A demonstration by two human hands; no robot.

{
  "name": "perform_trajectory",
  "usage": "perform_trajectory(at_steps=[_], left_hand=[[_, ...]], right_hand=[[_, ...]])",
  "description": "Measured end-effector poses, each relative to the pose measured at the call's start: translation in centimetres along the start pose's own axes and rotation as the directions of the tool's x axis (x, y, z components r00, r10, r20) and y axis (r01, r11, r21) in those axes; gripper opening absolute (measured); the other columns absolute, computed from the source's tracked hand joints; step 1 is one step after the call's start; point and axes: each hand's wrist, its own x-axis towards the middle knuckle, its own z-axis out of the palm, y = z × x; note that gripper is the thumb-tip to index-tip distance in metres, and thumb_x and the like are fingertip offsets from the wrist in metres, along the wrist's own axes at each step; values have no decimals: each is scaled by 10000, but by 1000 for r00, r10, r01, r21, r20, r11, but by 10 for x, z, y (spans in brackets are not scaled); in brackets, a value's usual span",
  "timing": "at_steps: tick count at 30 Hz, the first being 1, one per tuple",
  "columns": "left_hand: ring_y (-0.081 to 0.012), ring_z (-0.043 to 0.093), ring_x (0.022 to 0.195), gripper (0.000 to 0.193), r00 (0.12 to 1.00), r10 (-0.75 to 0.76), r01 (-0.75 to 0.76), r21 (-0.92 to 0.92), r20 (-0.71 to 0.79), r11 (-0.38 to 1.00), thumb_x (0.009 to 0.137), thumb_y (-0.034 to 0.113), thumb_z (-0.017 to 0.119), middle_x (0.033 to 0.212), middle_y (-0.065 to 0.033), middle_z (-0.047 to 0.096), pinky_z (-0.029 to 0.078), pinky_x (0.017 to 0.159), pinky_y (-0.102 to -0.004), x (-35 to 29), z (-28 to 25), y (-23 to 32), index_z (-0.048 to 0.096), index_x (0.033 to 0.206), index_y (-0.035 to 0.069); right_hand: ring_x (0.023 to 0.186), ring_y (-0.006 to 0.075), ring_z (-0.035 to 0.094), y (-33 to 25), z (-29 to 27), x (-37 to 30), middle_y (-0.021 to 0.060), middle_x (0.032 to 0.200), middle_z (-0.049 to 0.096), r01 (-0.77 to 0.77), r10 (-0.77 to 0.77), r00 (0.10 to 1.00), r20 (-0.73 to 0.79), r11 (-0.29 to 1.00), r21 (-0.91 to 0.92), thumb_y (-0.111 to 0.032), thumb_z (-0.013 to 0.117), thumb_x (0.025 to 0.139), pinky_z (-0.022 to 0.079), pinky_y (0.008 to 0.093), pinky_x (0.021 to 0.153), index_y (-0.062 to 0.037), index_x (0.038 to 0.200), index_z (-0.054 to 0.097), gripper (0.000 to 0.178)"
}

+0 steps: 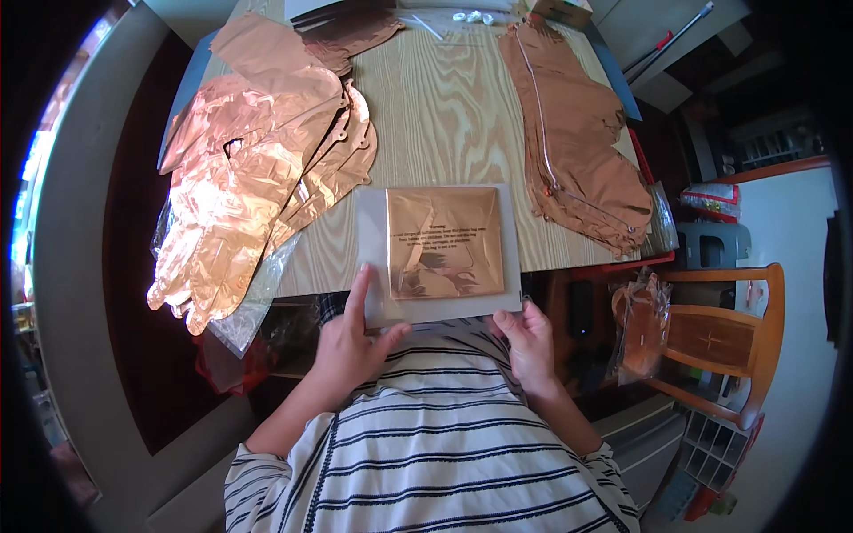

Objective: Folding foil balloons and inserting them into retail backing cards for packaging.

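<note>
A flat frosted plastic bag [374,226] lies over the table's front edge, with a neatly folded copper-coloured foil sheet [449,266] inside. Small dark print crosses its middle. My left hand [351,346] grips its near left corner, index finger stretched along the left side and thumb by the lower edge; the other fingers are mostly hidden. At the near right corner, my right hand [530,348] pinches the bag between thumb and curled fingers.
Copper foil balloons [249,169] are heaped at the left, on clear plastic. Another stack of flat foil balloons [577,133] covers the table's right side. Small white pieces [473,17] and a white stick [427,27] lie at the far edge. A wooden chair [715,338] stands at right.
</note>
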Motion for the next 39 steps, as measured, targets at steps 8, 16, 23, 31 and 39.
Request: perform_trajectory(at_steps=[8, 16, 23, 31, 39], left_hand=[[-342, 602, 1050, 701, 796, 589, -444, 524, -141, 726, 849, 469, 739, 1089, -210, 615, 465, 880, -409, 65, -32, 49, 575, 1286, -54], [-481, 405, 1348, 801, 880, 473, -361, 574, -51, 735, 909, 618, 594, 1448, -284, 426, 312, 1076, -650, 133, 34, 36, 481, 1451, 39], [-498, 388, 1384, 799, 924, 382, -334, 514, 13, 790, 924, 673, 529, 1536, -291, 360, 331, 1102, -610, 134, 12, 49, 455, 1505, 128], [-202, 693, 869, 335, 975, 119, -128, 38, 187, 991, 968, 280, 645, 967, -131, 733, 544, 803, -332, 204, -39, 33, 723, 1088, -23], [-93, 633, 687, 261, 857, -14, -52, 114, 515, 992, 916, 219, 713, 782, -33, 714, 516, 637, -263, 218, -61, 56, 753, 990, -28]], right_hand=[[1165, 220, 647, 20, 9, 0, 140, 1213, 682, -158, 20, 923, 384, 930, 333, -238, 598, 1036, 513, 357, 978, 9, 1255, 611, 330], [1044, 226, 697, 22, 28, -1, 194, 1173, 703, -214, 170, 934, 314, 970, 112, -211, 508, 1080, 554, 340, 926, 38, 1288, 586, 334], [976, 207, 711, 25, 27, 2, 151, 1077, 726, -234, 151, 944, 293, 932, 275, -220, 562, 1060, 570, 306, 874, 29, 1198, 631, 293], [863, 204, 728, 29, 25, 3, 143, 984, 745, -70, 19, 963, 269, 981, 181, -196, 602, 1037, 586, 321, 820, 2, 1115, 685, 228], [873, 146, 704, 23, 24, 1, 95, 981, 747, -23, -11, 962, 272, 992, 125, -216, 611, 1036, 557, 290, 840, 9, 1132, 698, 260]])
